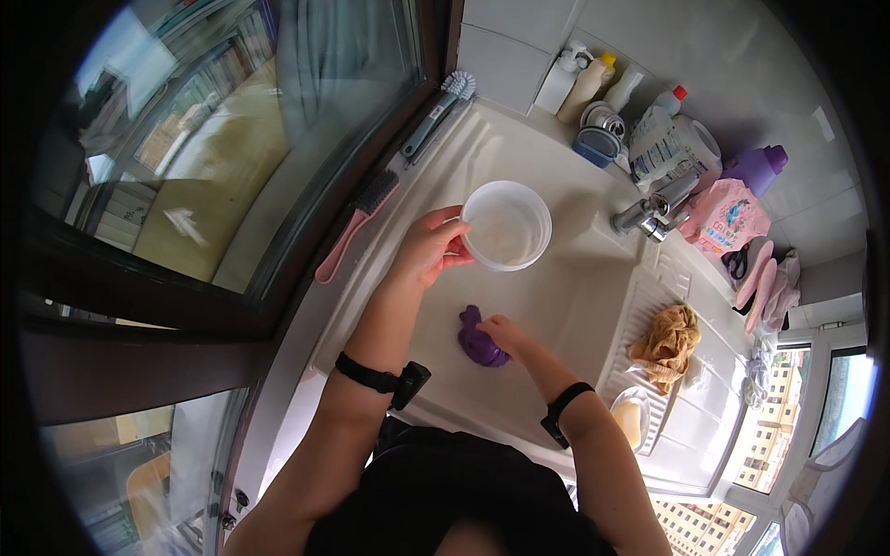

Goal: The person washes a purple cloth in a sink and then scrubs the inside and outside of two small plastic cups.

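Note:
My left hand (434,247) grips the rim of a round white plastic bowl (506,226), fingers at its left side, over the upper part of a pale sink (556,299). A little liquid seems to lie in the bowl's bottom, though I cannot tell for certain. Lower in the sink, a crumpled wet-looking purple cloth (480,344) lies on the basin floor. My right hand (506,335) pinches the cloth at its right side. Both forearms wear black straps with small devices.
A chrome faucet (650,215) stands at the basin's right. The ribbed ledge carries a brown cloth (667,344) and a soap dish (631,417). A pink brush (358,226) and a grey-blue brush (434,121) lie along the left sill. Bottles (580,90) line the tiled wall.

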Action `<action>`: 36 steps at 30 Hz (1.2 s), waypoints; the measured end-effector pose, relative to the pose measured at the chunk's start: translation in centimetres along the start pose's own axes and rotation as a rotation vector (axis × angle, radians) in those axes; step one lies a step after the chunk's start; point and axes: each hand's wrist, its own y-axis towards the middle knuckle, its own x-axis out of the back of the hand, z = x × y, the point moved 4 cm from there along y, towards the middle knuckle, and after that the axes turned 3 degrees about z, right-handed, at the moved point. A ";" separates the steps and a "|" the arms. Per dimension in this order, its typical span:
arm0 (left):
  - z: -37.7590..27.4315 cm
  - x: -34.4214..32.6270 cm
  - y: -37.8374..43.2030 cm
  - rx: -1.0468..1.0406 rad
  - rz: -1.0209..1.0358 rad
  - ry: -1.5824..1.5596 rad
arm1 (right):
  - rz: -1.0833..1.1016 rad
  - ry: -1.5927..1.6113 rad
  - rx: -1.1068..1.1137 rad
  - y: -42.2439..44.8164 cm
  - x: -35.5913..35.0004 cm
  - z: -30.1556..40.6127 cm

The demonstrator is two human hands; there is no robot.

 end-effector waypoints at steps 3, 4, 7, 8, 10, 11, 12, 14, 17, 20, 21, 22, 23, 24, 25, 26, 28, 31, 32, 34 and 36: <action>1.0 1.1 0.9 0.010 0.012 -0.021 | 0.217 0.105 -0.105 0.0 -3.0 -2.4; 1.1 1.3 1.0 0.001 0.027 -0.016 | 0.216 0.107 -0.118 0.0 -3.5 -3.5; 1.4 2.1 1.2 0.026 0.039 -0.030 | 0.505 -0.106 -0.188 -1.5 -5.9 -4.9; 1.6 2.4 1.3 0.037 0.040 -0.036 | 0.502 -0.288 -0.154 -2.2 -6.2 -4.9; 1.9 2.5 1.5 0.030 0.041 -0.058 | 0.446 -0.561 -0.126 -1.7 -6.8 -6.3; 2.2 2.6 1.6 0.041 0.049 -0.060 | 0.445 -0.552 -0.137 -1.5 -7.1 -7.0; 2.4 2.9 1.6 0.048 0.044 -0.069 | 0.440 -0.537 -0.128 -1.5 -7.3 -7.1; 2.8 3.2 1.9 0.063 0.044 -0.083 | 0.435 -0.517 -0.129 -1.6 -7.7 -7.4; 2.2 2.6 1.7 0.018 0.060 -0.023 | 0.392 -0.541 0.020 -2.3 -7.6 -5.0; 2.0 2.2 1.4 0.011 0.048 -0.018 | 0.354 -0.531 0.015 -2.5 -8.0 -3.9; 2.0 2.1 1.4 0.013 0.051 -0.010 | 0.335 -0.516 0.015 -2.2 -8.1 -3.9; 2.0 2.0 1.4 0.015 0.053 -0.002 | 0.316 -0.502 0.015 -2.0 -8.2 -4.0; 2.1 1.9 1.4 0.014 0.055 -0.003 | 0.314 -0.503 0.015 -1.9 -8.3 -4.2; 2.2 1.8 1.5 0.023 0.053 -0.004 | 0.301 -0.528 0.033 -1.9 -8.4 -4.1; 2.3 1.8 1.5 0.031 0.052 -0.005 | 0.287 -0.552 0.051 -1.9 -8.4 -4.0; 2.5 1.8 1.6 0.030 0.054 -0.007 | 0.284 -0.553 0.050 -2.0 -8.3 -3.9; 2.5 2.0 1.8 0.042 0.051 -0.005 | 0.283 -0.571 0.014 -2.9 -8.1 -2.8; 2.5 1.9 1.7 0.042 0.045 -0.009 | 0.298 -0.534 -0.042 -3.9 -7.6 -1.8; 2.5 2.0 1.6 0.039 0.049 -0.010 | 0.294 -0.536 -0.042 -3.6 -7.7 -2.2; 2.7 2.1 1.7 0.048 0.048 -0.022 | 0.260 -0.618 0.031 -2.9 -7.5 -3.2; 2.8 2.5 1.9 0.034 0.040 -0.020 | 0.208 -0.596 -0.054 -2.0 -5.8 -4.2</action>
